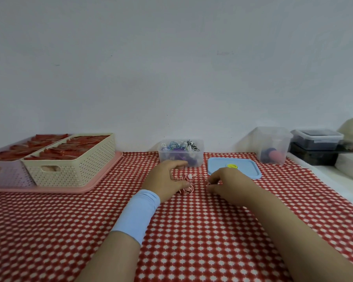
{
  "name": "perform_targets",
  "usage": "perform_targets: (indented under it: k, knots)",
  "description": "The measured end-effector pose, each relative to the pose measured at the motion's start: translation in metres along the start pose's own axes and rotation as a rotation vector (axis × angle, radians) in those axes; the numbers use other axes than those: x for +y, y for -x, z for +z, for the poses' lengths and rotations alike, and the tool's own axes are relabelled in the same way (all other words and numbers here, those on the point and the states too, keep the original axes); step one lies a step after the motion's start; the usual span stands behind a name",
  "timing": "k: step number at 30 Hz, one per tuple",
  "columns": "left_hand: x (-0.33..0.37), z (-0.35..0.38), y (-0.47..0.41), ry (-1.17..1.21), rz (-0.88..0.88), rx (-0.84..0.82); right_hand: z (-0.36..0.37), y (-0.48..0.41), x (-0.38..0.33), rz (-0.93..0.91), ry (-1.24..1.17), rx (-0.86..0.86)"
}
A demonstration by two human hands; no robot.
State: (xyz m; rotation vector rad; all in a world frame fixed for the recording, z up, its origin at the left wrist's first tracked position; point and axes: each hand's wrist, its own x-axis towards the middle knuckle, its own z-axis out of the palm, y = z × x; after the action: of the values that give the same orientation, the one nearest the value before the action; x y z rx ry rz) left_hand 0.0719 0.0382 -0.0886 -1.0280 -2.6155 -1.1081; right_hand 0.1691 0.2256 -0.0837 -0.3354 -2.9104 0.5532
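Note:
A red-and-white striped earphone cable lies tangled on the red checked tablecloth, a white earbud showing at its top. My left hand, with a light blue wristband, pinches the cable's left part between thumb and fingers. My right hand pinches the cable's right end with curled fingers. Just behind the hands stands an open clear box holding several coloured earphones.
A blue lid with a yellow tab lies right of the box. A taller clear container and stacked dark boxes stand at the back right. On the left, a cream basket of red packets sits on a pink tray.

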Motion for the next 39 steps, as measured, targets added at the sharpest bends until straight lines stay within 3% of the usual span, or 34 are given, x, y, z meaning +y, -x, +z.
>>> perform_targets:
  k: [3, 6, 13, 19, 26, 31, 35, 39]
  knots:
    - [-0.007, 0.003, -0.001, -0.208, -0.051, -0.123, -0.002, 0.001, -0.002, 0.000, -0.036, 0.048]
    - [-0.013, 0.006, -0.002, -0.219, -0.137, -0.217, 0.000, 0.000, -0.006, -0.046, -0.070, -0.010]
    - [-0.012, 0.000, -0.010, -0.109, -0.119, -0.199, 0.007, -0.018, -0.020, -0.133, -0.030, -0.110]
    - [-0.006, -0.019, -0.040, 0.047, -0.108, -0.172, -0.006, -0.048, -0.021, -0.095, -0.244, 0.011]
    - [0.005, -0.053, -0.107, 0.217, -0.136, -0.003, -0.050, -0.110, -0.032, -0.028, -0.467, 0.159]
    - [-0.004, -0.047, -0.146, 0.317, -0.219, -0.013, -0.057, -0.157, -0.033, -0.025, -0.228, 0.236]
    - [-0.027, -0.039, -0.157, 0.189, -0.230, -0.095, -0.045, -0.171, -0.025, -0.036, -0.070, 0.076]
    - [-0.034, -0.037, -0.156, 0.049, -0.133, -0.023, -0.042, -0.172, -0.017, -0.048, -0.094, -0.044]
